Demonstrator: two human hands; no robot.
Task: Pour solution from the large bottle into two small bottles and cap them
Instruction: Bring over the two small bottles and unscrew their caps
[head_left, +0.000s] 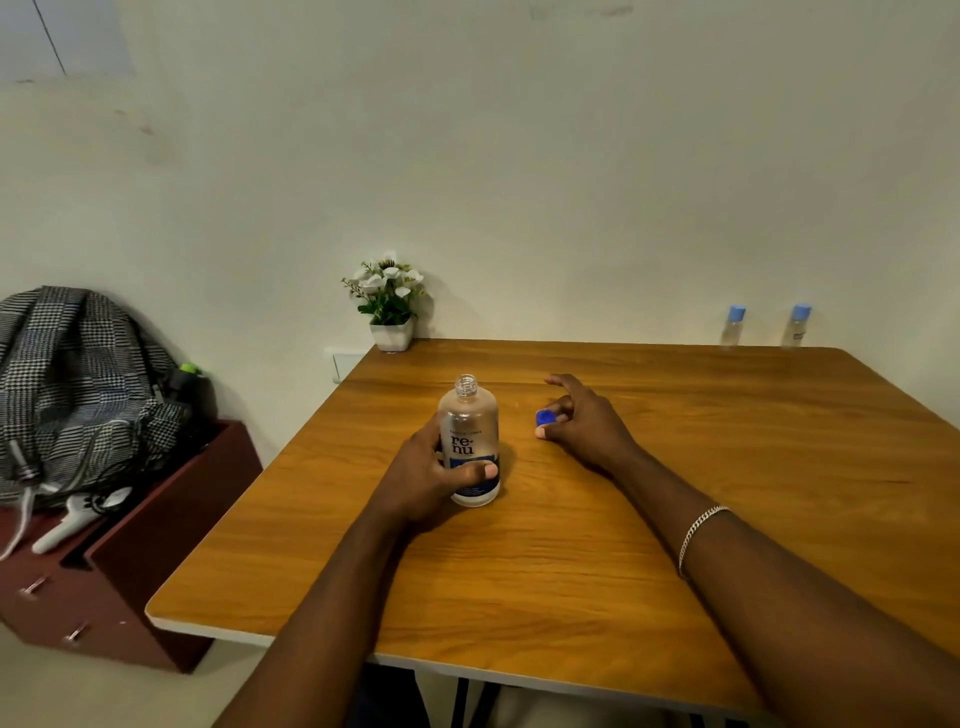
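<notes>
The large clear bottle (468, 426) with a blue and white "re-nu" label stands upright on the wooden table (571, 545), its neck uncapped. My left hand (426, 475) wraps around its lower half. To the right, my right hand (584, 421) rests on the table with its fingertips pinching the dark blue cap (545, 417). Two small clear bottles, one (733, 326) left of the other (796, 326), stand at the table's far right edge by the wall, each with a light blue cap on.
A small white pot of white flowers (390, 306) sits at the table's far left corner. Left of the table, a dark red drawer unit (130, 587) carries a checked backpack (67, 384). A silver bracelet (698, 535) circles my right wrist.
</notes>
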